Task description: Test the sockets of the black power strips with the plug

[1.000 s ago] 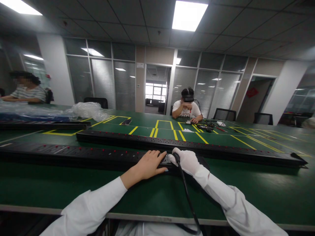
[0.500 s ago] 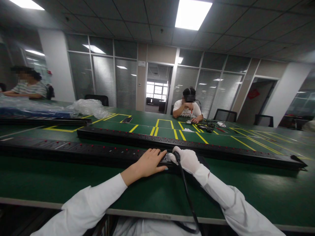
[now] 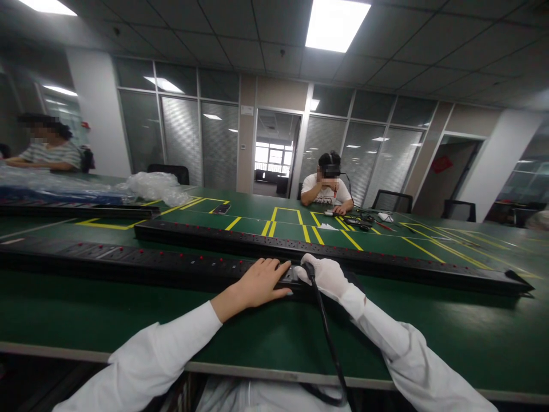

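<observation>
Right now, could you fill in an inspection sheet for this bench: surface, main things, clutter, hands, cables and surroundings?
Surface: green table, marked with yellow tape.
Main things: near strip, black with red dots; far strip lies behind it.
Clutter: plastic wrap heaped at left; phone beyond the far strip.
Hands: left hand, bare, rests on the near strip; right hand, gloved, grips the cable by its end.
Cables: the cable drops past the table's front edge; tangled wires opposite.
Surroundings: two people seated, chairs, glass partition.
</observation>
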Motion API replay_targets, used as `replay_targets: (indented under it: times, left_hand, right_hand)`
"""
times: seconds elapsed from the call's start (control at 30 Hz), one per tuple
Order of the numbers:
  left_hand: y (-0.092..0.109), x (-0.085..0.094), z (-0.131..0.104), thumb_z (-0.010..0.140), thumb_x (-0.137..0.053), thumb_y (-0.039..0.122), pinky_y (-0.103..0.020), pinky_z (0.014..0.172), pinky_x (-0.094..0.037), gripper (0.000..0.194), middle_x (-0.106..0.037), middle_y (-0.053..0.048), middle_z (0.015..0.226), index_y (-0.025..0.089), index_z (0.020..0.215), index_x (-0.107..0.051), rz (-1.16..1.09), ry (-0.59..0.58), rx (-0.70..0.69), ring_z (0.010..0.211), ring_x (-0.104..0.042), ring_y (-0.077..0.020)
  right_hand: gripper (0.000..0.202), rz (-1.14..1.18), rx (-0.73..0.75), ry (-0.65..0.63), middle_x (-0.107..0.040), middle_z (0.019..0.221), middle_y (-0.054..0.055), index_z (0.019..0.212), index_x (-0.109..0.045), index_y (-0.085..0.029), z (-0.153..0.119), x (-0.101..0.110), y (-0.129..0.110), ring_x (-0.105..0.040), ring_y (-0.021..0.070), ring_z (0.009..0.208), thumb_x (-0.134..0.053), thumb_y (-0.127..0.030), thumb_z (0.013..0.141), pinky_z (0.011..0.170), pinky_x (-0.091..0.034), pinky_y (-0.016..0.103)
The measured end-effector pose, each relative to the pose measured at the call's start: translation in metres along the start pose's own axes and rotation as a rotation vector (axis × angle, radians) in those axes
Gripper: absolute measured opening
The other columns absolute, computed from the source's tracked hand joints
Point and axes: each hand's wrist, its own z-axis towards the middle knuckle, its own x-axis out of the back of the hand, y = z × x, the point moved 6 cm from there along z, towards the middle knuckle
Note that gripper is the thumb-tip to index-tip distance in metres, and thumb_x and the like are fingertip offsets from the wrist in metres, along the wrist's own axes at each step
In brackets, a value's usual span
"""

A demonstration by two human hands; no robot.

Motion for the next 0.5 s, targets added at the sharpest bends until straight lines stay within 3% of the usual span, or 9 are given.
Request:
replay_targets:
  times: [0.5]
  left_hand:
    - [-0.0006, -0.0003, 0.0010, 0.079, -0.033, 0.058, -0.037, 0.085, -0.032, 0.063, -0.051, -0.012, 0.110, 0.019, 0.129, -0.030, -0.019, -0.010, 0.000, 0.102, -0.046, -0.0256]
  right_hand:
    - [0.043, -0.016, -0.016, 0.003, -0.063, 0.064, 0.001, 0.090, -0.056, -0.023, -0.0022, 0.0022, -0.0022, -0.056, 0.0126, 0.059, -0.032, -0.057, 0.081, 0.054, -0.028, 0.021]
